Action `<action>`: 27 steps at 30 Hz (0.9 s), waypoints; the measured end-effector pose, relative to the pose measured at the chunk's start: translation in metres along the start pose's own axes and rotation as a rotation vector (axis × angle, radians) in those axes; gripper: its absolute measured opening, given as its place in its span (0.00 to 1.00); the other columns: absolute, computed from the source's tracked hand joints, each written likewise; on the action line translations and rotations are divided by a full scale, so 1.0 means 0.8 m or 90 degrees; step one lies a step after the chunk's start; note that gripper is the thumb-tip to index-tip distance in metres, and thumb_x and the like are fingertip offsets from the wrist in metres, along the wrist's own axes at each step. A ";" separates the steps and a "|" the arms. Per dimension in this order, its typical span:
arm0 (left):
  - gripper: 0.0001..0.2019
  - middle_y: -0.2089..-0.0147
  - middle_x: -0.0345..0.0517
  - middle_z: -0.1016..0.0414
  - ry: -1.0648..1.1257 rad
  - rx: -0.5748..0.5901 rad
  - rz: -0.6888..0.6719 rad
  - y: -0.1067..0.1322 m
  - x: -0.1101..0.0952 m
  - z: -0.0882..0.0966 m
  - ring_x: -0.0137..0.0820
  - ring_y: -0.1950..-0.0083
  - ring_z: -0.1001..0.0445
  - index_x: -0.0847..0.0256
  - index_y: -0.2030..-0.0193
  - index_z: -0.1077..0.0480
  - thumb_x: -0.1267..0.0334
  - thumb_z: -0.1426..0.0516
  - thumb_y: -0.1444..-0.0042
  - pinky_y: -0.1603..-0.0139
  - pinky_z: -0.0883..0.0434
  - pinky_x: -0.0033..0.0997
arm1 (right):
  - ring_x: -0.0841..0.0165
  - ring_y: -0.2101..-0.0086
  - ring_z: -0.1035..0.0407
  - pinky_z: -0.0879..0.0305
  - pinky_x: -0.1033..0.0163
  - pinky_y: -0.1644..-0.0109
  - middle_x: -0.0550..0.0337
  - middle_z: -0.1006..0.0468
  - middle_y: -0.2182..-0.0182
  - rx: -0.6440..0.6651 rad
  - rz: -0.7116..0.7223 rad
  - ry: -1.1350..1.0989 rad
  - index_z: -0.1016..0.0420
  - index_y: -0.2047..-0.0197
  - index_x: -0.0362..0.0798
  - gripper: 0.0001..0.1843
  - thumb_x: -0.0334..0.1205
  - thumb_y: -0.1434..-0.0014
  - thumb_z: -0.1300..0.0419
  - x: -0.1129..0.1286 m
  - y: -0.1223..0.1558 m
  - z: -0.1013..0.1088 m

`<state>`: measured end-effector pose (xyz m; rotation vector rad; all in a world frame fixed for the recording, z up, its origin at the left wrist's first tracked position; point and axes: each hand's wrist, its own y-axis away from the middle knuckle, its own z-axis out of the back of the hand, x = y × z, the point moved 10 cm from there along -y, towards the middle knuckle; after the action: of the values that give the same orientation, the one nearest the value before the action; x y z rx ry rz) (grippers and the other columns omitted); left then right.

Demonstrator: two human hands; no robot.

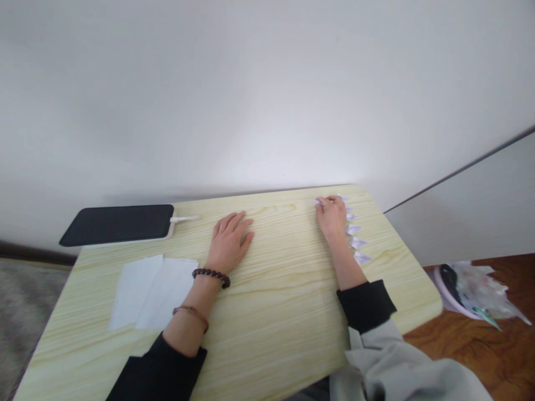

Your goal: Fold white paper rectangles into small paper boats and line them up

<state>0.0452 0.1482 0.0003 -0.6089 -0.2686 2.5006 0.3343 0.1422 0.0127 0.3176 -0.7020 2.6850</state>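
Observation:
My left hand [229, 242] lies flat on the light wooden table [284, 312], fingers stretched out and holding nothing; two bead bracelets circle its wrist. My right hand [332, 214] reaches to the table's far right corner, fingers pinched on a small folded white paper piece [320, 202]. Several similar folded paper pieces [355, 242] lie in a row along the right edge, just beside that hand. Two white paper sheets [152, 289] lie overlapping to the left of my left forearm.
A black phone [117, 224] with a white cable plugged in rests at the table's far left edge, against the white wall. On the wooden floor to the right stands a bin with a plastic bag [472, 289].

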 end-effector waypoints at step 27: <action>0.24 0.32 0.52 0.44 -0.141 0.054 0.057 0.003 -0.004 -0.004 0.46 0.31 0.48 0.64 0.37 0.40 0.56 0.55 0.36 0.33 0.50 0.49 | 0.57 0.42 0.46 0.50 0.52 0.39 0.49 0.38 0.39 0.170 0.196 -0.050 0.35 0.40 0.47 0.27 0.52 0.37 0.50 0.159 0.092 -0.025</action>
<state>0.0479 0.1445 -0.0023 -0.3162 -0.2198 2.6527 0.1874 0.1270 0.0017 0.4128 -0.4408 3.0830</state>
